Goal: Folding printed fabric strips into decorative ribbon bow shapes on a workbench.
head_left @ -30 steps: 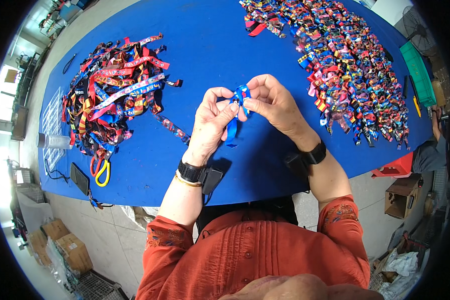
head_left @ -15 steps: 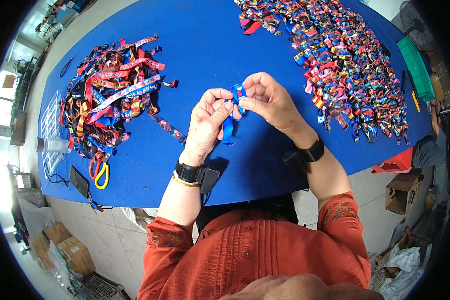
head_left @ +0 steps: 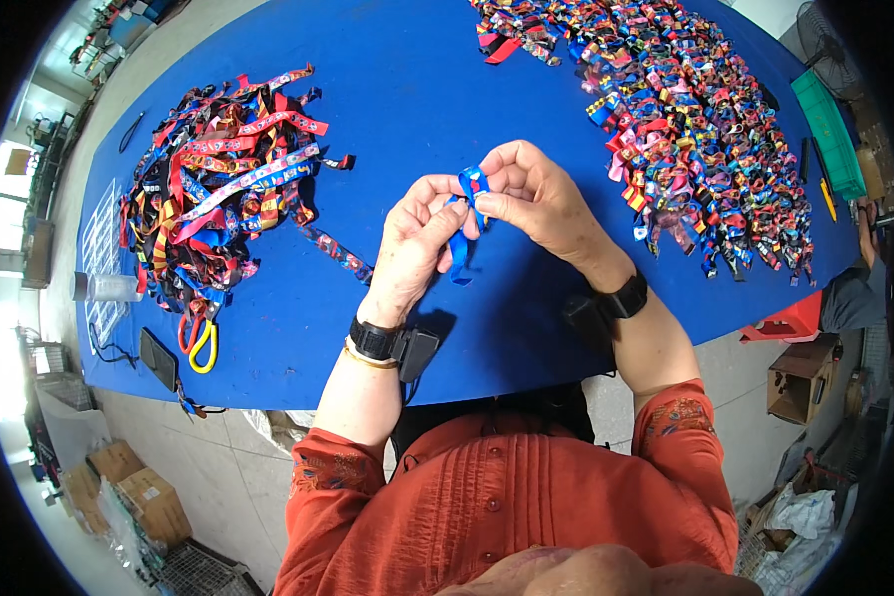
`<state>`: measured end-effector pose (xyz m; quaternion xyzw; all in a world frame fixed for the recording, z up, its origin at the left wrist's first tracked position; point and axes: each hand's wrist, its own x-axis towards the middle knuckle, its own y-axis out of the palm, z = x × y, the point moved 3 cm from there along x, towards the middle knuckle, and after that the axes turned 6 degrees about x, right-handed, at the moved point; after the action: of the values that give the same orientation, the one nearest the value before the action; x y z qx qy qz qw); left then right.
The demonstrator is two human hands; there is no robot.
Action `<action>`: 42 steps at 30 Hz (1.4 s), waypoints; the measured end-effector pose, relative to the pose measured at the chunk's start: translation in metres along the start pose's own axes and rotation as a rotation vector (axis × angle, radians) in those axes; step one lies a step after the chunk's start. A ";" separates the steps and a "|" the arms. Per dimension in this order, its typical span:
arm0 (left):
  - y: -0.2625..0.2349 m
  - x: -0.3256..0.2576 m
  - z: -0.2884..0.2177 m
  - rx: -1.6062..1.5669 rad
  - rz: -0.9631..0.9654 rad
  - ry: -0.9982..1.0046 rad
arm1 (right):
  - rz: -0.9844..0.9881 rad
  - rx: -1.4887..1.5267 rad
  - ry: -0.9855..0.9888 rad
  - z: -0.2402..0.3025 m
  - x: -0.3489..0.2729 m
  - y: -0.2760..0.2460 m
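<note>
Above the blue table (head_left: 407,89), my left hand (head_left: 414,243) and my right hand (head_left: 541,199) pinch a blue printed ribbon (head_left: 464,228) between their fingertips. Its top is folded into a small loop at my fingers and its tail hangs down toward the table. A heap of long loose ribbons (head_left: 223,199) in red, blue and yellow lies to the left of my left hand. To the right of my right hand spreads a wide field of several small folded ribbon bows (head_left: 685,129). Both wrists wear black bands.
Scissors with yellow and red handles (head_left: 199,343) and a black phone (head_left: 157,358) lie near the table's front left edge. A green tray (head_left: 829,139) sits at the far right. Cardboard boxes (head_left: 134,487) stand on the floor on the left, another box (head_left: 800,377) on the right.
Both hands have stayed together at the table's middle, working the blue ribbon; the loop at the top has been tightened and the fingers have shifted slightly.
</note>
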<state>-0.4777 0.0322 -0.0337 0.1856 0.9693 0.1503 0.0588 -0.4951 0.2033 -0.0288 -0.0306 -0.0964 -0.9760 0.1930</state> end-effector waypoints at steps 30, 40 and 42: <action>0.000 0.000 0.001 0.014 -0.008 0.031 | -0.006 0.045 -0.005 0.001 0.000 0.002; 0.003 0.000 -0.003 0.062 -0.035 0.040 | 0.031 0.097 0.004 0.009 -0.001 0.003; 0.003 -0.001 -0.003 0.082 -0.027 0.034 | 0.053 0.037 0.002 0.008 -0.001 0.003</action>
<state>-0.4766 0.0334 -0.0302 0.1720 0.9779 0.1127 0.0368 -0.4933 0.2028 -0.0211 -0.0286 -0.1134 -0.9686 0.2193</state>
